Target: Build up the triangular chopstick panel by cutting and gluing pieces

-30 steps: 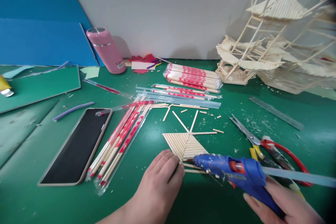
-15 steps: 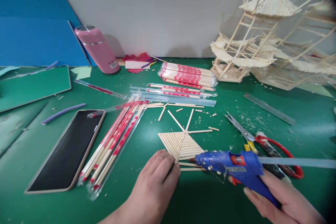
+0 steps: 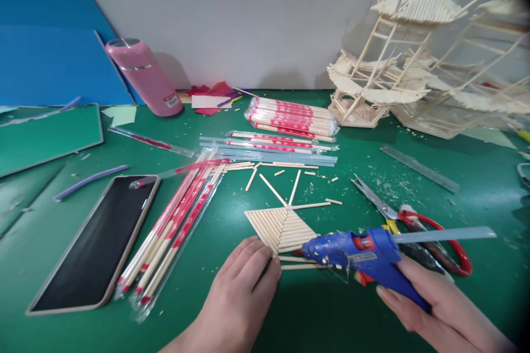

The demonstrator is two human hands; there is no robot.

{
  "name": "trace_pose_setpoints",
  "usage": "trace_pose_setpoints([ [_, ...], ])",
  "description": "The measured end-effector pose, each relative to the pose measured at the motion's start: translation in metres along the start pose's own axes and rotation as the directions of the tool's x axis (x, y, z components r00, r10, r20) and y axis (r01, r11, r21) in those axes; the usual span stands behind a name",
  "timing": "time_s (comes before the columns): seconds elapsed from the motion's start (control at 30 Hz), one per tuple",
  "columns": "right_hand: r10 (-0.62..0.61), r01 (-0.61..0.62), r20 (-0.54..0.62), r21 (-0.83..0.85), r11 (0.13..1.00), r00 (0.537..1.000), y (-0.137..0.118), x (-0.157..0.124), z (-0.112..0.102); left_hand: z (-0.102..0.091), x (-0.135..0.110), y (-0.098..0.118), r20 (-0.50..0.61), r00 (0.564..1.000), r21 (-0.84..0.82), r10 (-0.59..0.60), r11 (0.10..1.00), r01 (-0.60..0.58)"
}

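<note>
My right hand grips a blue glue gun with a clear glue stick poking out behind; its nozzle points left at the lower right edge of a flat fan-shaped panel of glued wooden sticks. My left hand rests on the green mat, fingers together and pressed against the panel's lower left edge. Loose sticks fan out above the panel.
Red-handled scissors lie right of the gun, a clear ruler beyond. Wrapped chopsticks and a bundle lie centre; a phone at left; a pink bottle at back; a stick model at back right.
The view has shifted right, so everything sits further left in frame. The glue gun's nozzle has moved slightly nearer the panel; my left hand stays at its edge.
</note>
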State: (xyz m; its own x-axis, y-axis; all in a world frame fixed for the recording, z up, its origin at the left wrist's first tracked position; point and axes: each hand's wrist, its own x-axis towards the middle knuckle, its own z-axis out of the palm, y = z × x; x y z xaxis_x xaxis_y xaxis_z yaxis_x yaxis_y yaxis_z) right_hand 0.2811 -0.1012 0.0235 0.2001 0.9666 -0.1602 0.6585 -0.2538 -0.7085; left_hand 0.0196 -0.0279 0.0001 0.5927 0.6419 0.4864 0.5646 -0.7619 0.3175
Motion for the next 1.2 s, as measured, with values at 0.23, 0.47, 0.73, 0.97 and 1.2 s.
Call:
trace_pose_setpoints([
  [0.23,0.065,-0.065,0.013,0.089,0.994,0.998,0.002,-0.001,-0.004,0.002,-0.002,-0.001,0.002,1.0,-0.035,0.008,0.999,-0.008],
  [0.47,0.07,-0.071,0.008,0.104,0.992,0.997,0.0,0.001,-0.003,0.002,-0.003,-0.001,0.035,0.999,-0.055,-0.008,0.998,0.01],
  [0.73,0.113,-0.116,0.076,0.043,0.992,0.991,-0.009,0.013,-0.02,0.003,-0.007,-0.002,0.068,0.998,-0.022,0.012,1.0,-0.01],
  [0.97,0.133,-0.154,0.197,0.097,0.983,0.971,-0.019,0.018,-0.02,0.009,-0.012,-0.003,0.098,0.995,-0.016,0.019,1.0,-0.017],
  [1.2,0.085,-0.095,0.235,0.033,0.995,0.968,-0.013,0.024,-0.026,0.01,-0.013,-0.002,0.11,0.994,-0.027,0.003,1.0,0.0],
])
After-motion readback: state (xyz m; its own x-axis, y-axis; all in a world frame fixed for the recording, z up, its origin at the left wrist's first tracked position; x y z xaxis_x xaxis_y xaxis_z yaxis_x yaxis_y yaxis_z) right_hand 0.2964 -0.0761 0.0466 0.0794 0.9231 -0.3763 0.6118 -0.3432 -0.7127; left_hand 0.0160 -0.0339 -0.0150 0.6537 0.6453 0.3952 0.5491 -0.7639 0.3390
